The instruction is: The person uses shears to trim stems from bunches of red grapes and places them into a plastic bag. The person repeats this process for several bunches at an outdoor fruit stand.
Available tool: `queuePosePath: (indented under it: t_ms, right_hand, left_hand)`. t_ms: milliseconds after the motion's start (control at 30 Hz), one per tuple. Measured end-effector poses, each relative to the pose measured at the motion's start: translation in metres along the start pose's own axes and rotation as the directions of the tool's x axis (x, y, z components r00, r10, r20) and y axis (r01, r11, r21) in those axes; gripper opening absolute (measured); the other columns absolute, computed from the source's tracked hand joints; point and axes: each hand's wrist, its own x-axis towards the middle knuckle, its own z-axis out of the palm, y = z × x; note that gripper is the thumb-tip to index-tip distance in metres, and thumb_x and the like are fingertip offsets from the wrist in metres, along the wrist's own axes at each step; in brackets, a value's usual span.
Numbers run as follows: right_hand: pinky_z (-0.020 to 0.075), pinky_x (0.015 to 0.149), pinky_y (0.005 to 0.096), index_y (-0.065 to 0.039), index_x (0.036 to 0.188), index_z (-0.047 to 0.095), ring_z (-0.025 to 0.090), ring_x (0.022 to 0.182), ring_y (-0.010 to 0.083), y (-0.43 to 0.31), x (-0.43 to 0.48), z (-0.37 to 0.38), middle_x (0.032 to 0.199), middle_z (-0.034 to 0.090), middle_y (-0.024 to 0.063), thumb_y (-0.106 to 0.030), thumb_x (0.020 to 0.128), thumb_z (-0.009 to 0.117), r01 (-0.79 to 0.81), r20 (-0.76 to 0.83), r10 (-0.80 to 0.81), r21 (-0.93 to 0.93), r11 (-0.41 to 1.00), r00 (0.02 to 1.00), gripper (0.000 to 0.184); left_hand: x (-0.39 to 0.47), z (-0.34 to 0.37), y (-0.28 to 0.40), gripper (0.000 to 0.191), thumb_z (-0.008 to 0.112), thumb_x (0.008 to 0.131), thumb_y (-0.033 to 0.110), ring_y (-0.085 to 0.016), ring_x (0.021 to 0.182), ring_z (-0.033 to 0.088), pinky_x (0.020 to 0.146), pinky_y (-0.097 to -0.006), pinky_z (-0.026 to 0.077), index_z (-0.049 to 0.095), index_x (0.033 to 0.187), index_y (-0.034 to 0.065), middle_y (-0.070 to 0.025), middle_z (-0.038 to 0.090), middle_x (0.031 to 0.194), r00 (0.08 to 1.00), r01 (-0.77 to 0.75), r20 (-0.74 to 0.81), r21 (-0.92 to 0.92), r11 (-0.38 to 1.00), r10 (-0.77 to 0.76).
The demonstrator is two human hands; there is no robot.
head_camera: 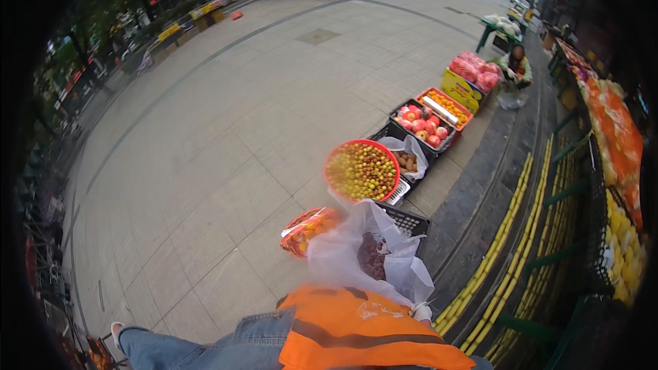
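A white-gloved part of my right hand (422, 312) shows at the right edge of my orange vest (354, 321). It is beside the hanging edge of a translucent white plastic liner (334, 252), and whether it grips the plastic is unclear. My left hand is out of view. Before me the liner spreads over a black plastic crate (411, 222), with small dark red fruit (372, 257) inside. Left of it sits a wrapped basket of orange fruit (313, 231). Just beyond is a round red basin (397, 174) heaped with green-brown jujubes (362, 169).
Farther along stand kiwifruit (406, 161), a pomegranate crate (421, 124), an orange-fruit crate (446, 107) and a yellow carton (461, 90) with pink bags. A person (516, 69) crouches there. Sugarcane stalks (488, 246) line the right, below a fruit stand (619, 246). Paving (205, 164) stretches left.
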Motion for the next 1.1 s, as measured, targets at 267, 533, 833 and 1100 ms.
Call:
queuePosePath:
  t_ms: [267,533,833,1100]
  right_hand:
    - [0.0383,0.036,0.0343,-0.008,0.076,0.055,0.049,0.040,0.0222,0.003,-0.019,0.001,0.059,0.054,0.0081,-0.014,0.086,0.054,0.064,-0.048,-0.058,0.122,0.990,0.997,0.012]
    - [0.0373,0.036,0.0338,-0.008,0.077,0.054,0.050,0.041,0.0208,0.004,-0.027,-0.004,0.058,0.052,0.0067,-0.013,0.088,0.052,0.074,-0.007,-0.075,0.277,0.958,0.997,0.012]
    - [0.0320,0.036,0.0319,-0.009,0.084,0.055,0.048,0.040,0.0176,0.005,-0.035,-0.009,0.057,0.053,0.0043,-0.006,0.079,0.059,0.127,-0.066,-0.121,0.094,0.987,0.990,0.007]
    - [0.0390,0.038,0.0321,-0.006,0.083,0.053,0.051,0.043,0.0187,0.008,-0.056,-0.012,0.061,0.054,0.0062,-0.002,0.082,0.055,0.219,-0.088,-0.215,0.036,0.975,0.973,0.005]
  left_hand:
    - [-0.129,0.236,0.159,0.043,0.046,0.093,0.038,-0.026,0.126,0.043,0.101,-0.0548,0.031,0.051,0.130,0.0185,-0.0032,0.048,0.137,0.845,-0.130,0.294,-0.697,0.705,0.446]
    - [-0.204,0.327,0.144,0.041,0.045,0.093,0.036,-0.028,0.121,0.047,0.099,-0.0557,0.034,0.051,0.128,0.0152,-0.0074,0.051,0.133,0.686,-0.014,0.509,-0.706,0.709,0.520]
    - [-0.044,0.170,0.095,0.040,0.045,0.092,0.033,-0.031,0.116,0.051,0.097,-0.0568,0.036,0.051,0.126,0.0114,-0.0122,0.054,0.128,0.932,0.249,0.330,-0.884,0.395,0.153]
    - [-0.058,0.187,0.154,0.051,0.042,0.091,0.028,-0.035,0.108,0.056,0.095,-0.0537,0.041,0.038,0.131,-0.0035,-0.0179,0.051,0.128,0.813,0.070,0.435,-0.733,0.676,0.387]
